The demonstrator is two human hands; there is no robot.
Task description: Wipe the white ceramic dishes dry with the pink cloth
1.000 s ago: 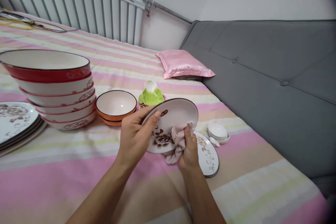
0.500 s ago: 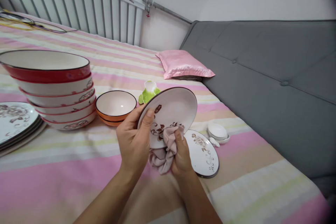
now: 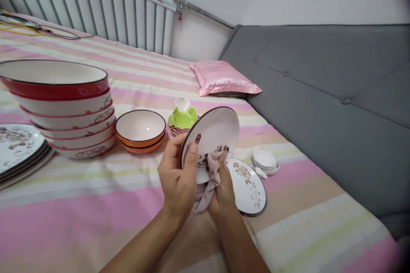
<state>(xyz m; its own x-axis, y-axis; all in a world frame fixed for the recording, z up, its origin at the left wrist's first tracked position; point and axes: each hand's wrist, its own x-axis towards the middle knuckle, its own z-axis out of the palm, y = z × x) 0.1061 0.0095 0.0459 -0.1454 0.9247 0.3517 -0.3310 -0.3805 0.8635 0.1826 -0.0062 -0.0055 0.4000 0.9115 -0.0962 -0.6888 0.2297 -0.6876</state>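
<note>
My left hand (image 3: 179, 175) grips a white plate (image 3: 221, 130) by its left edge, thumb on the face and fingers behind. The plate has a dark rim and brown flower print, and is tilted up off the bed. My right hand (image 3: 224, 192) is closed on a pale pink cloth (image 3: 211, 179), pressing it around the plate's lower right edge. Part of the cloth hangs below the plate. Just right of my right hand, another flowered plate (image 3: 250, 187) lies on the bedspread, partly hidden by that hand.
Left stand a stack of red-rimmed bowls (image 3: 77, 130), a pile of flowered plates (image 3: 19, 149) and orange bowls (image 3: 141, 136). Green leaf-shaped dishes (image 3: 184, 117) sit behind the held plate, small white dishes (image 3: 265, 160) to the right. Farther back are a pink pillow (image 3: 226, 79) and grey headboard (image 3: 320, 76).
My left hand has moved right, and the held plate has turned to a narrower angle. More of the green dishes shows behind it. The cloth stays pinched at the plate's edge.
</note>
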